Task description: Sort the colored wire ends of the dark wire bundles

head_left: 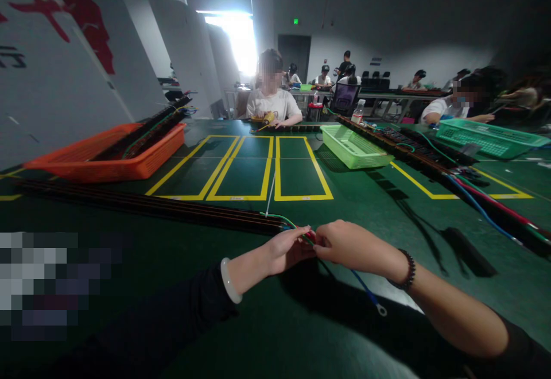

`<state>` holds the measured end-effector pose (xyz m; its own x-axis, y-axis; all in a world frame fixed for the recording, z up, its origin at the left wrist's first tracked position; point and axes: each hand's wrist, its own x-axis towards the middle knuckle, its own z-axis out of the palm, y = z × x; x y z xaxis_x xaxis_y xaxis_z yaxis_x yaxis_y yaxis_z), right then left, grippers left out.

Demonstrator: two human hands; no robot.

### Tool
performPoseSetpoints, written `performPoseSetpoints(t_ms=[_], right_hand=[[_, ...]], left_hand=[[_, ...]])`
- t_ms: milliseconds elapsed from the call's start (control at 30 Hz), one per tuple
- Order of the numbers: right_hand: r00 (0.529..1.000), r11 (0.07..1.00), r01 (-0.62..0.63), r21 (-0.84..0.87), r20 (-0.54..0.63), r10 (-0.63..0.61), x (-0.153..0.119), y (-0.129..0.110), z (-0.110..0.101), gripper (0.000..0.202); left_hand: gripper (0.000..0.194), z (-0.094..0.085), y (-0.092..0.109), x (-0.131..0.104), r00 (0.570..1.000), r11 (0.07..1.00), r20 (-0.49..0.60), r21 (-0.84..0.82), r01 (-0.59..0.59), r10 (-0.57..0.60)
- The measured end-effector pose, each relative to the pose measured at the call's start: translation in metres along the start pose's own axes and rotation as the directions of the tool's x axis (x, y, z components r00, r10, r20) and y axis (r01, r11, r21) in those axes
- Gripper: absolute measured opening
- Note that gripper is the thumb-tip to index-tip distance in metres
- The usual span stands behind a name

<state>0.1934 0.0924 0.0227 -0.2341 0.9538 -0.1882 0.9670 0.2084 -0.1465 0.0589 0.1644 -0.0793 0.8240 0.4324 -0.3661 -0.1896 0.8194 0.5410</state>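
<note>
Long dark strips (150, 205) lie across the green table, and coloured wires come out of their right end. My left hand (284, 251), a pale bangle at its wrist, is closed around these wires from below. Opposite it, my right hand (350, 247) pinches the same bundle, fingertips against those of the left. Between the hands show short stretches of red and green wire (309, 235). A thin white cable tie (270, 195) sticks up beside the green wire. Below my right hand, a blue wire (365, 287) trails out, ending in a metal ring terminal (381, 310).
An orange basket (161, 155) at the left holds more dark strips. Yellow tape frames (303, 198) mark the table. A light green basket (357, 152) stands right of centre, beside strips with blue and red wires (482, 209). Across the table sits a person (273, 100) with a yellow tool.
</note>
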Motion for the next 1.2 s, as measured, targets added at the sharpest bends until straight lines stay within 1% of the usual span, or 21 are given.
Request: performPoseSetpoints(t_ms=[67,133,233,333,400,467,533,600,700,833,867,933,1000,1033,1067,1133,1200], right_hand=[[1.000,0.999,-0.006,0.050,0.026,0.005,0.001,0.003,-0.003,0.023],[0.999,0.996,-0.041,0.079,0.016,0.040,0.001,0.007,-0.005,0.021],[0.992,0.995,-0.097,0.036,-0.080,0.100,0.004,0.017,-0.006,0.021],[0.964,0.982,-0.180,-0.064,-0.210,0.163,0.014,0.032,-0.002,0.023],[0.939,0.969,-0.225,-0.102,-0.286,0.188,0.024,0.044,0.005,0.022],[0.921,0.964,-0.241,-0.111,-0.339,0.191,0.036,0.056,0.014,0.023],[0.917,0.964,-0.245,-0.107,-0.348,0.194,0.047,0.065,0.025,0.024],[0.924,0.967,-0.236,-0.101,-0.330,0.191,0.056,0.071,0.037,0.024],[0.925,0.972,-0.211,-0.098,-0.343,0.166,0.063,0.076,0.051,0.023],[0.893,0.984,-0.158,-0.083,-0.436,0.107,0.061,0.079,0.062,0.025],[0.877,0.990,-0.125,-0.070,-0.475,0.077,0.058,0.079,0.063,0.024],[0.822,0.999,-0.023,-0.035,-0.570,-0.001,0.052,0.079,0.064,0.024],[0.751,0.991,0.134,-0.011,-0.652,-0.108,0.042,0.077,0.064,0.026],[0.716,0.973,0.230,-0.023,-0.673,-0.185,0.037,0.076,0.062,0.028],[0.679,0.942,0.329,-0.058,-0.679,-0.279,0.031,0.074,0.061,0.031],[0.597,0.852,0.494,-0.174,-0.644,-0.478,0.021,0.070,0.059,0.038],[0.529,0.753,0.593,-0.286,-0.566,-0.632,0.014,0.064,0.058,0.045]], left_hand=[[0.020,0.000,0.000,-0.001,1.000,1.000,0.005,-0.005,-0.008,0.008],[0.027,0.001,0.000,-0.002,1.000,1.000,0.009,-0.018,-0.004,0.004],[0.035,0.003,0.000,-0.003,0.999,1.000,0.036,-0.027,0.003,-0.002],[0.027,0.003,-0.002,-0.003,0.998,0.998,0.037,0.016,-0.058,0.057],[0.020,0.003,-0.003,-0.002,0.995,0.995,0.025,0.031,-0.095,0.094],[0.020,0.004,-0.004,-0.001,0.995,0.994,0.028,0.047,-0.102,0.101],[0.022,0.005,-0.004,-0.001,0.994,0.991,0.027,0.083,-0.107,0.105],[0.024,0.007,-0.004,-0.001,0.992,0.985,0.004,0.116,-0.125,0.125],[0.025,0.009,-0.005,0.000,0.985,0.978,-0.042,0.138,-0.159,0.167],[0.023,0.010,-0.006,0.000,0.982,0.975,-0.044,0.138,-0.175,0.183],[0.023,0.010,-0.005,-0.001,0.983,0.975,-0.036,0.138,-0.172,0.178],[0.024,0.010,-0.005,-0.001,0.985,0.977,-0.025,0.135,-0.165,0.170],[0.025,0.010,-0.004,-0.001,0.986,0.979,-0.024,0.124,-0.162,0.167],[0.024,0.010,-0.004,-0.001,0.985,0.979,-0.030,0.119,-0.163,0.168],[0.023,0.009,-0.004,-0.001,0.985,0.979,-0.039,0.118,-0.165,0.171],[0.021,0.008,-0.004,-0.001,0.984,0.979,-0.053,0.123,-0.161,0.169],[0.021,0.008,-0.004,0.000,0.986,0.980,-0.055,0.128,-0.149,0.157]])
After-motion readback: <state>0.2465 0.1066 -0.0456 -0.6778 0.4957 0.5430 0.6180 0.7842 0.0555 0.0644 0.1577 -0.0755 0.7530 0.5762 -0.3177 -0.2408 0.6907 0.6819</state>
